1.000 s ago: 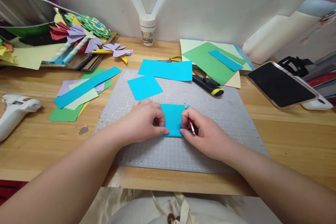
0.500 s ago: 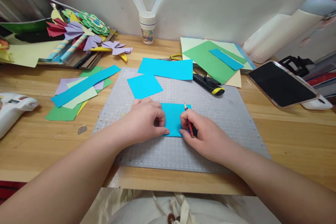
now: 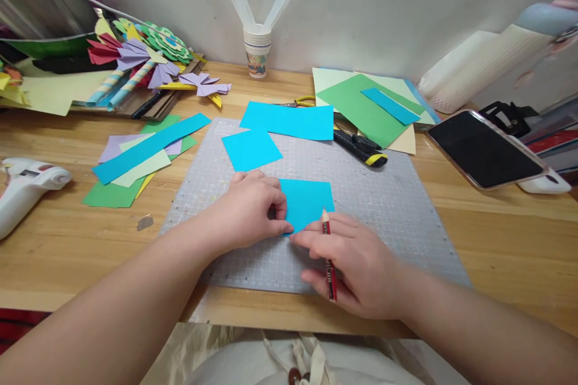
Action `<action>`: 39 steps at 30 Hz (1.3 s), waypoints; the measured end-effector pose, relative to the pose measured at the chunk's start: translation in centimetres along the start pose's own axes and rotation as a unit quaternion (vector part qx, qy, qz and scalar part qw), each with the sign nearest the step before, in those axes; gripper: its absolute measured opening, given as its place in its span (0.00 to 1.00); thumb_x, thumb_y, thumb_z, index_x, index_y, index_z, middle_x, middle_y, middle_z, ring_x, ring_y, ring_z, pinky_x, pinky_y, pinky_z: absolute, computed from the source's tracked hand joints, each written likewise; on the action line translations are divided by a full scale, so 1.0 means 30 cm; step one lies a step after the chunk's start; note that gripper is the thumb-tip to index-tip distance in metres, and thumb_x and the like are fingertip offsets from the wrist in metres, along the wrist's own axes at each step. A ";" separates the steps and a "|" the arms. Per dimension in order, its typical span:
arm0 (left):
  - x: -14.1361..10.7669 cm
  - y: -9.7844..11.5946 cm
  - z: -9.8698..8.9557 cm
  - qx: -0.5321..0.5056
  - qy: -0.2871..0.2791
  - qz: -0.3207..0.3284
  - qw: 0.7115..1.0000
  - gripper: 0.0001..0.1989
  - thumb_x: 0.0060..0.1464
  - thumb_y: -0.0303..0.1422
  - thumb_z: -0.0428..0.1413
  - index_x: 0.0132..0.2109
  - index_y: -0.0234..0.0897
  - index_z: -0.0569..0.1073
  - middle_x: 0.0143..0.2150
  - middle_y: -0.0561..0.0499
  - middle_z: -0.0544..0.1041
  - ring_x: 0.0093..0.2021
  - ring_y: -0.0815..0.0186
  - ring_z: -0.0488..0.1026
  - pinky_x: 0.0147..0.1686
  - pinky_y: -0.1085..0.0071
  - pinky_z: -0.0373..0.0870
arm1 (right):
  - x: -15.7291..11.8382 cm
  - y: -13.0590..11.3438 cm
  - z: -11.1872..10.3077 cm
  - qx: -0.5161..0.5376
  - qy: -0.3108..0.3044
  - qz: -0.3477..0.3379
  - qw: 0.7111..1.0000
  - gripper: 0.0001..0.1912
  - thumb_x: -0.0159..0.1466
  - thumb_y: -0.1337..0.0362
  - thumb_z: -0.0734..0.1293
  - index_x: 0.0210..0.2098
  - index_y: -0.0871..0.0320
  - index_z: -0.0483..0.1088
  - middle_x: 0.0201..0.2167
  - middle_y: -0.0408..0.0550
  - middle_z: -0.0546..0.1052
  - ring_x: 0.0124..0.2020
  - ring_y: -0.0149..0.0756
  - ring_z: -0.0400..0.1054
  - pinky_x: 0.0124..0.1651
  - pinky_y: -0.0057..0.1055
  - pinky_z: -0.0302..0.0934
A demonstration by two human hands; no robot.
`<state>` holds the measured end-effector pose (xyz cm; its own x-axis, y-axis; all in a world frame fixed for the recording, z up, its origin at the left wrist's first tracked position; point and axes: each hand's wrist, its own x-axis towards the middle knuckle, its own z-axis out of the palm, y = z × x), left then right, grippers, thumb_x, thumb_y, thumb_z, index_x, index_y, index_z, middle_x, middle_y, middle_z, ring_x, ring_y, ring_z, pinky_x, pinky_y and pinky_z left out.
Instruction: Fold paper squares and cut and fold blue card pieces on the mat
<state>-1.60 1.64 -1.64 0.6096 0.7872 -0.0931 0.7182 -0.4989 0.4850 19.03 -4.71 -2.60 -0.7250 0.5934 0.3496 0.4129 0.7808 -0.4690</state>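
Observation:
A blue sheet of paper [image 3: 309, 200] lies on the grey cutting mat [image 3: 383, 210]. My left hand [image 3: 255, 207] rests over its left part, fingers curled and thumb at the near edge, holding it down. A short red-and-black pencil [image 3: 329, 267] sits between the fingers of my right hand [image 3: 356, 264], its tip toward the far side. The fingertips of that hand touch the sheet's near edge, while its thumb is apart. Beyond the hands lie a smaller blue piece [image 3: 251, 149] and a wide blue strip [image 3: 289, 120].
A black-and-yellow utility knife [image 3: 361, 149] lies at the mat's far right. Paper scraps [image 3: 117, 192] and a glue gun [image 3: 31, 186] are on the left. A phone [image 3: 485, 147] leans at the right, and paper cups [image 3: 257, 51] holding white sticks stand by the wall.
My right hand has moved toward me and opened its fingers somewhat along the sheet's near edge, pencil still in it. The left hand stays in place on the sheet.

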 end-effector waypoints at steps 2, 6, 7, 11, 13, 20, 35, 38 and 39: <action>0.000 -0.002 0.003 0.000 0.004 0.005 1.000 0.09 0.47 0.39 0.62 0.26 0.40 0.73 0.32 0.55 0.75 0.43 0.59 0.66 0.43 0.59 0.52 | 0.004 -0.005 0.008 -0.013 -0.025 -0.010 1.000 0.12 0.65 0.68 0.61 0.48 0.58 0.60 0.39 0.52 0.77 0.38 0.41 0.70 0.41 0.40 0.61; -0.002 -0.007 0.006 0.000 0.007 0.011 1.000 0.09 0.48 0.39 0.61 0.25 0.40 0.73 0.32 0.54 0.75 0.43 0.58 0.66 0.44 0.58 0.53 | 0.007 -0.005 0.017 -0.026 -0.044 -0.008 0.999 0.15 0.65 0.70 0.60 0.51 0.59 0.61 0.44 0.54 0.77 0.44 0.42 0.70 0.45 0.42 0.63; -0.003 -0.008 0.004 0.000 0.006 0.013 1.000 0.10 0.48 0.39 0.61 0.25 0.40 0.73 0.33 0.54 0.76 0.44 0.58 0.66 0.44 0.58 0.53 | 0.006 -0.005 0.018 -0.023 -0.047 -0.005 0.999 0.14 0.65 0.70 0.60 0.50 0.58 0.62 0.45 0.54 0.77 0.45 0.42 0.70 0.45 0.42 0.63; -0.006 -0.014 -0.013 -0.014 -0.011 0.023 1.000 0.06 0.49 0.37 0.59 0.28 0.41 0.74 0.35 0.54 0.77 0.44 0.59 0.67 0.44 0.60 0.54 | 0.002 -0.001 0.019 -0.011 -0.054 0.005 0.998 0.06 0.64 0.70 0.61 0.42 0.56 0.63 0.49 0.54 0.76 0.45 0.41 0.69 0.44 0.42 0.62; -0.007 -0.021 -0.023 -0.024 -0.024 0.026 0.999 0.03 0.51 0.34 0.58 0.31 0.42 0.75 0.35 0.55 0.78 0.44 0.60 0.68 0.44 0.60 0.54 | 0.003 0.000 0.018 -0.009 -0.056 0.008 0.998 0.05 0.65 0.69 0.61 0.40 0.56 0.62 0.50 0.53 0.75 0.44 0.41 0.68 0.45 0.42 0.62; -0.006 -0.047 -0.034 -0.016 0.013 0.016 1.000 0.03 0.52 0.31 0.57 0.35 0.44 0.76 0.41 0.55 0.77 0.45 0.62 0.70 0.46 0.60 0.53 | 0.011 0.001 0.016 -0.001 -0.076 0.014 0.997 0.06 0.65 0.70 0.61 0.41 0.57 0.62 0.52 0.51 0.74 0.50 0.42 0.66 0.51 0.45 0.59; -0.010 -0.046 -0.037 -0.019 0.010 0.007 1.000 0.03 0.51 0.33 0.58 0.35 0.43 0.76 0.41 0.55 0.77 0.46 0.60 0.70 0.46 0.60 0.53 | 0.016 -0.005 0.014 0.004 -0.102 0.017 0.995 0.04 0.64 0.70 0.60 0.39 0.58 0.63 0.54 0.51 0.73 0.49 0.42 0.65 0.49 0.43 0.59; -0.009 -0.045 -0.038 -0.020 0.006 0.003 1.000 0.03 0.51 0.33 0.59 0.35 0.43 0.76 0.41 0.55 0.76 0.46 0.60 0.70 0.45 0.60 0.53 | 0.018 -0.007 0.013 0.004 -0.103 0.021 0.994 0.04 0.64 0.70 0.60 0.39 0.59 0.64 0.53 0.51 0.73 0.48 0.42 0.65 0.48 0.42 0.60; -0.009 -0.045 -0.038 -0.020 0.006 0.003 1.000 0.03 0.51 0.33 0.59 0.35 0.43 0.75 0.41 0.55 0.76 0.46 0.60 0.70 0.45 0.60 0.53 | 0.018 -0.007 0.013 0.003 -0.102 0.023 0.995 0.04 0.64 0.70 0.60 0.39 0.59 0.63 0.53 0.51 0.73 0.48 0.42 0.65 0.48 0.42 0.60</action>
<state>-3.11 2.52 -1.28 0.6102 0.7882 -0.0800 0.7001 -0.4891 0.5202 18.32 -4.63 -2.62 -0.8023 0.5760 0.1569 0.4450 0.7522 -0.4860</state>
